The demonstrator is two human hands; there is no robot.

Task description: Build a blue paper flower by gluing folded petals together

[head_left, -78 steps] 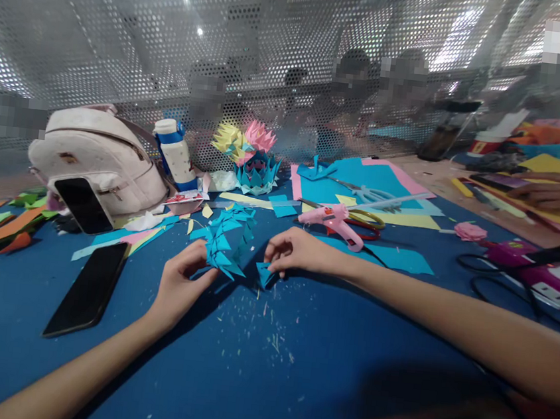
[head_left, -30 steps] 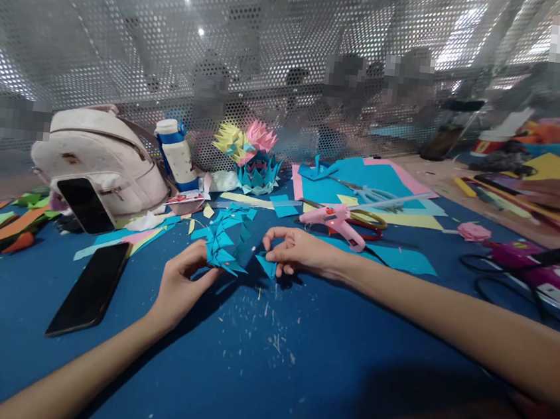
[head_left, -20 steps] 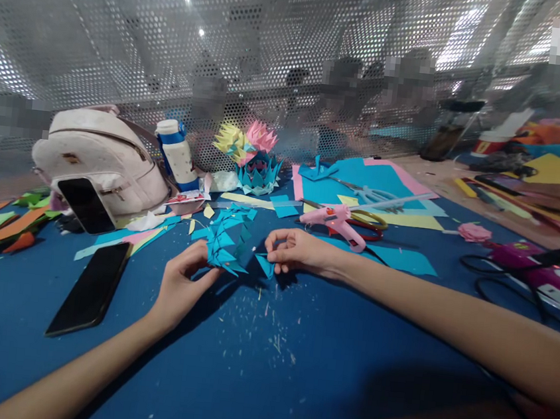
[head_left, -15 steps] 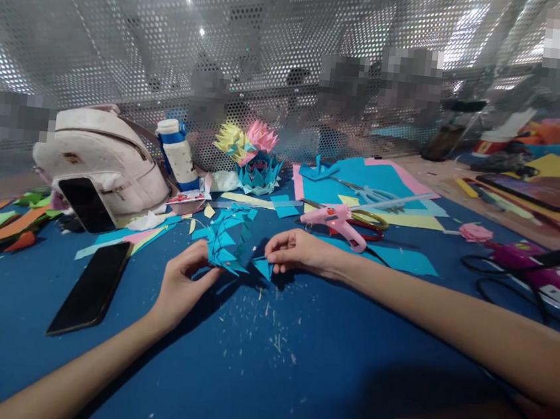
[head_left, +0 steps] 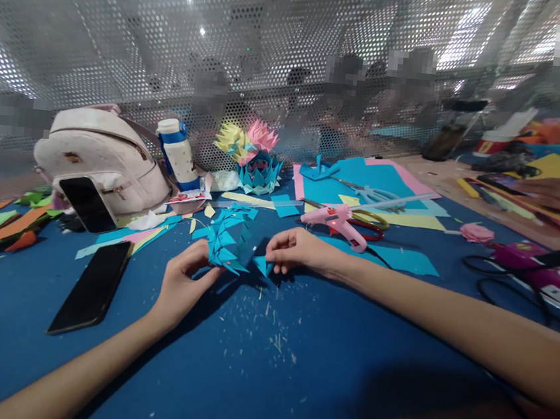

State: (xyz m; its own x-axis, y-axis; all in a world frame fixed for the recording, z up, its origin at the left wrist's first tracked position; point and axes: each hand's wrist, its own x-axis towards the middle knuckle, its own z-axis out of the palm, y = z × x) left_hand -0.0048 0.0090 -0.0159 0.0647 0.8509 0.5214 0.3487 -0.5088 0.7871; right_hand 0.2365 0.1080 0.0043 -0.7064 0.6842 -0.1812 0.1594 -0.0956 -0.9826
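Observation:
Between the thumb and fingers of my left hand (head_left: 185, 279) is a round blue folded-paper flower (head_left: 229, 241) with rows of pointed tips, held above the table. To its right, my right hand (head_left: 290, 250) pinches a small blue folded-paper triangle (head_left: 263, 266). A narrow gap separates the triangle from the flower. The fingertips behind the flower are partly hidden. Just beyond my right hand lies a pink glue gun (head_left: 336, 221), with scissors (head_left: 371, 224) beside it.
A black phone (head_left: 92, 286) lies at left, before a white backpack (head_left: 102, 164) and a bottle (head_left: 178, 155). Finished paper flowers (head_left: 259, 167) stand by the perforated metal screen. Blue paper sheets (head_left: 363, 178) lie behind the glue gun. A purple power strip (head_left: 543, 274) with cables is at right.
My hands, the flower and the triangle stay nearly in place. At the far right, another person's hand has shifted over the yellow paper.

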